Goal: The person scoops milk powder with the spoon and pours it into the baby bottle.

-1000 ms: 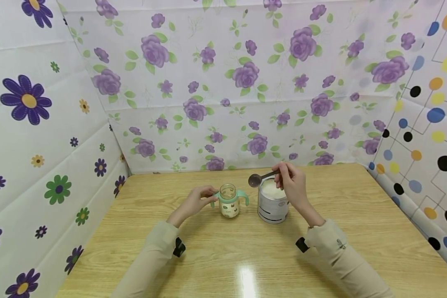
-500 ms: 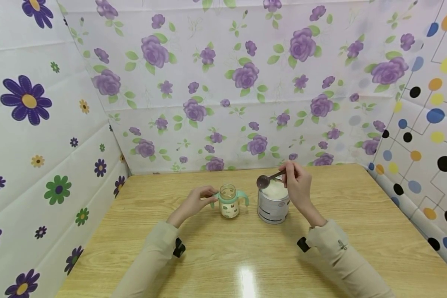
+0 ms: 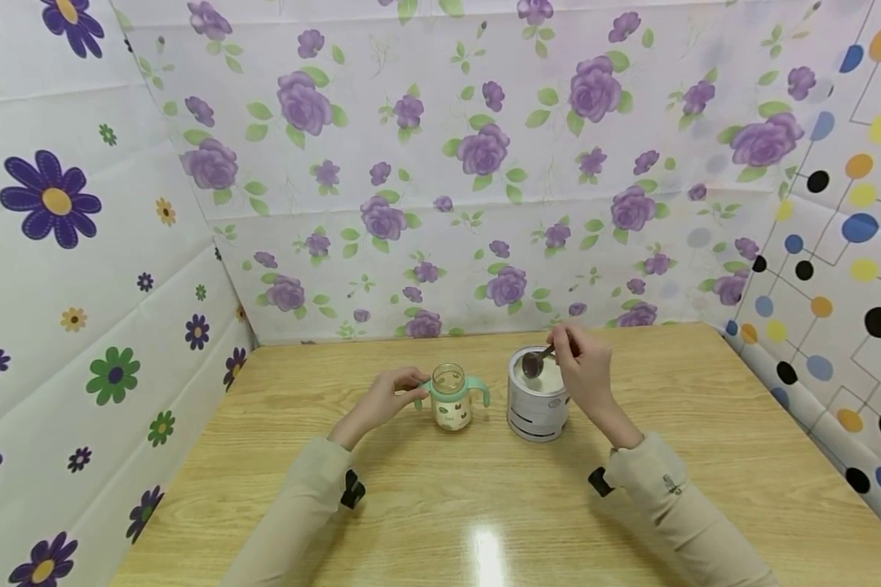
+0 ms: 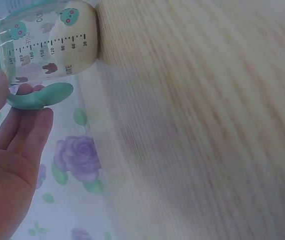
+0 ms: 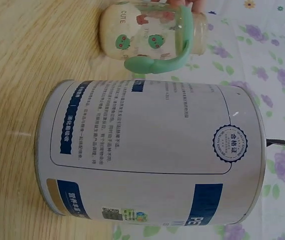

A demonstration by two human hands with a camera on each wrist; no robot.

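A small clear baby bottle (image 3: 451, 399) with mint-green handles and some white powder at its bottom stands on the wooden table (image 3: 440, 489). My left hand (image 3: 385, 397) holds its left handle (image 4: 35, 97). Beside it, to the right, stands an open silver tin (image 3: 536, 399) of white powder, which fills the right wrist view (image 5: 152, 150). My right hand (image 3: 583, 367) pinches the handle of a dark metal spoon (image 3: 534, 363), whose bowl hangs over the tin's mouth. The bottle (image 5: 147, 35) shows beyond the tin in the right wrist view.
Flower-patterned sheets (image 3: 440, 163) wall in the table at the back and left, and a dotted sheet (image 3: 837, 269) stands on the right. A black wrist strap (image 3: 352, 487) sits on each beige sleeve.
My right hand has carried the spoon rightward and down, from beside the bottle's mouth to over the open tin. The left hand and bottle have stayed put.
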